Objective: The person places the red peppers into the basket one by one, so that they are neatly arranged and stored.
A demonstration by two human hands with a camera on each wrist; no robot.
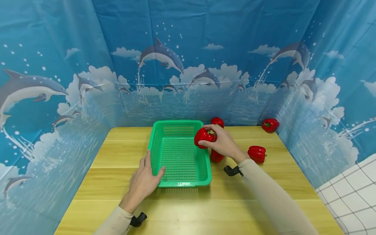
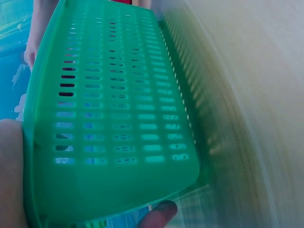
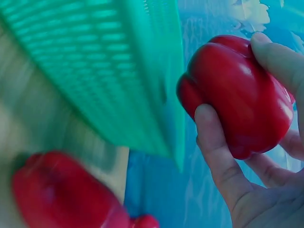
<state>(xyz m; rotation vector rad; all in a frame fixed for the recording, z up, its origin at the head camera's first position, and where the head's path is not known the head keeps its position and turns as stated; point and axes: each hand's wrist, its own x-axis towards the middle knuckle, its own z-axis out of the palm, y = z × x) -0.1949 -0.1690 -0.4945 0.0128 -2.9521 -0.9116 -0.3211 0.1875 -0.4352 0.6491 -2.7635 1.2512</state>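
A red bell pepper (image 1: 202,138) is held by my right hand (image 1: 222,141), raised at the right rim of a green plastic basket (image 1: 209,178). In the right wrist view the thumb and fingers wrap around the glossy pepper (image 3: 237,90), clear of the basket wall (image 3: 90,57). My left hand (image 1: 146,179) grips the basket at its front left corner, the thumb over the rim and fingers along the outside. The left wrist view shows the slotted wall (image 2: 109,185) with a fingertip (image 2: 160,216) by its lower edge. No peppers show on the basket's floor.
Outside the basket's right side lie a red pepper (image 1: 217,156), partly hidden by my right hand, and another (image 1: 217,122) behind. Two more peppers sit farther right, one nearer (image 1: 257,154) and one at the back (image 1: 270,125). A dolphin-print curtain (image 1: 188,65) surrounds the wooden table (image 1: 117,182).
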